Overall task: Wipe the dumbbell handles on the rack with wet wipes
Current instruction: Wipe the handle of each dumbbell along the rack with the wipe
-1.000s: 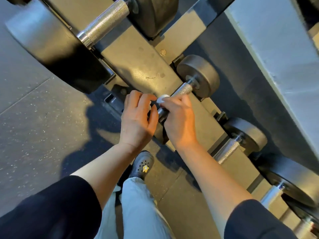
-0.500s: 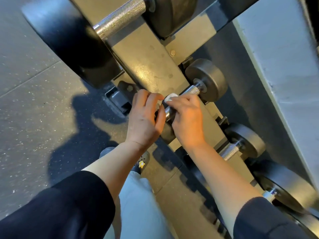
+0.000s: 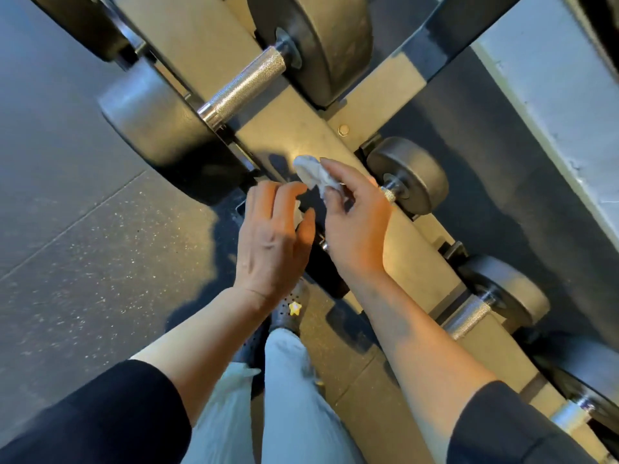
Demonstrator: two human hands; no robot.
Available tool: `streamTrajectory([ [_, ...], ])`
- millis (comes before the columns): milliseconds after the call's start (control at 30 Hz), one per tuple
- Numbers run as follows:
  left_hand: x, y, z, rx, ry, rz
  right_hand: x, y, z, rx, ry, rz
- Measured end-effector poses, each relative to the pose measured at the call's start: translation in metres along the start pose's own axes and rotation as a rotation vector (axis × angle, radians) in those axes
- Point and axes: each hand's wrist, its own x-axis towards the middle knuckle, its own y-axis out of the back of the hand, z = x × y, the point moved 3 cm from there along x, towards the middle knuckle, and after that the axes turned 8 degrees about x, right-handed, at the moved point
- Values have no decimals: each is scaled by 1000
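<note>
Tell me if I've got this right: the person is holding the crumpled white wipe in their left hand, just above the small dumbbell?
Not quite. The head view shows the wipe pinched in the right hand, not the left hand, whose fingers hold nothing. The rest stands: it is above the small dumbbell.

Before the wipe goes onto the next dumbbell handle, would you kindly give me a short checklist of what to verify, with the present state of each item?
1. Wet wipe in hand: ok, the right hand pinches it, crumpled.
2. Wipe off the small dumbbell handle: ok, it is lifted above the rack rail.
3. Left hand free: ok, its fingers are relaxed and hold nothing.
4. Large knurled handle reachable: ok, it lies bare, nothing covers it.
5. Wipe wet and clean enough: cannot tell.
6. Small handle fully wiped: cannot tell, the hands hide most of it.
</note>
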Motion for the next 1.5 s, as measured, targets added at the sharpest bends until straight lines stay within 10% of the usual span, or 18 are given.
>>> streamTrajectory([
  [467, 121, 89, -60, 371, -90, 65, 71, -60, -32, 161, 55, 216],
  [867, 139, 71, -80, 429, -130, -182, 102, -100, -20, 139, 40, 367],
  [1367, 138, 70, -79, 433, -116, -199, 70, -119, -18, 208, -102, -78],
  [1500, 139, 70, -80, 398, -94, -225, 74, -105, -24, 231, -135, 111],
])
